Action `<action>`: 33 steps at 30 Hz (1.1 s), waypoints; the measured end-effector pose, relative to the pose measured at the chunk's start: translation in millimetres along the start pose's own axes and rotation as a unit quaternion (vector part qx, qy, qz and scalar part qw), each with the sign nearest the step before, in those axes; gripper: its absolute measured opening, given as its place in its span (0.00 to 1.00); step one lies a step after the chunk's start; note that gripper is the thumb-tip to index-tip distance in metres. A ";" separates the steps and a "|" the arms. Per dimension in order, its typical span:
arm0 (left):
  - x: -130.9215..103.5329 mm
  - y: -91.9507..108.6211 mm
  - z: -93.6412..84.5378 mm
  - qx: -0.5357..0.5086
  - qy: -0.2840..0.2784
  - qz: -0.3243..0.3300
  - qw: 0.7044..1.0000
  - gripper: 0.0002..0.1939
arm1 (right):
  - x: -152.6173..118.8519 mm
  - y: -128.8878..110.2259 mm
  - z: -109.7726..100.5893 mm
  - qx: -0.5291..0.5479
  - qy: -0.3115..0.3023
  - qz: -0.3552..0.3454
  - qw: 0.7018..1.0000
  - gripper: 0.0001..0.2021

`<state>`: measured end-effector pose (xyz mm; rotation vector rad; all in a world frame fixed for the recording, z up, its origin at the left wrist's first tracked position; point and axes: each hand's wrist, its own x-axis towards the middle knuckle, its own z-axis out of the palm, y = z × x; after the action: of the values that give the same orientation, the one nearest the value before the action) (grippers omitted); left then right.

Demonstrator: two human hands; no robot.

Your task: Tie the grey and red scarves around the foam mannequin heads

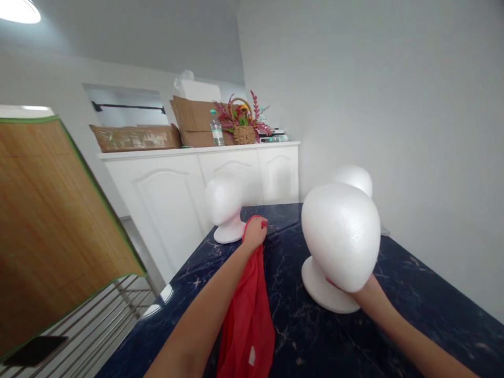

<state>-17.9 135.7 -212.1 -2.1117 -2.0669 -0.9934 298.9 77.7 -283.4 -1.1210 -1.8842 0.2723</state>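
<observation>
My left hand (255, 232) is closed round the upper end of a red cloth (248, 315), which hangs down toward the front edge of the view. Just left of that hand a white foam mannequin head (224, 199) stands on its round base, slightly blurred. On the right, a closer white foam mannequin head (342, 236) has its base over the dark blue marbled table (291, 315). My right hand (363, 294) reaches to the neck of this head; the head hides its fingers. A small bit of red shows at the neck, too little to identify.
Another white foam head (356, 178) is partly hidden behind the near one. White cabinets (165, 205) line the back, bearing cardboard boxes (192, 123), a bottle (216, 131) and a flower basket (244, 135). At left are a bamboo mat (59, 220), metal rack (118, 310) and phone-like black object (37, 350).
</observation>
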 end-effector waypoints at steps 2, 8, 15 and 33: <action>25.1 -16.6 0.9 0.037 -0.023 -0.021 0.999 0.16 | -3.4 2.2 -7.3 -0.033 -0.003 0.002 0.999 0.36; 79.4 -51.9 15.2 0.135 -0.114 -0.091 0.980 0.15 | -18.4 7.2 -44.7 -0.157 -0.045 -0.048 0.985 0.34; 108.3 -70.6 25.7 0.211 -0.159 -0.161 0.951 0.14 | -18.8 -7.0 -57.7 -0.193 -0.038 -0.062 0.978 0.37; 59.6 13.1 -93.9 0.094 -0.055 0.003 0.994 0.11 | -0.5 -17.7 -114.2 -0.119 0.187 0.056 0.974 0.24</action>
<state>-50.0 146.0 -105.3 -2.1181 -2.1069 -0.6653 378.2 40.0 -208.2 -1.3376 -1.5468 -0.1026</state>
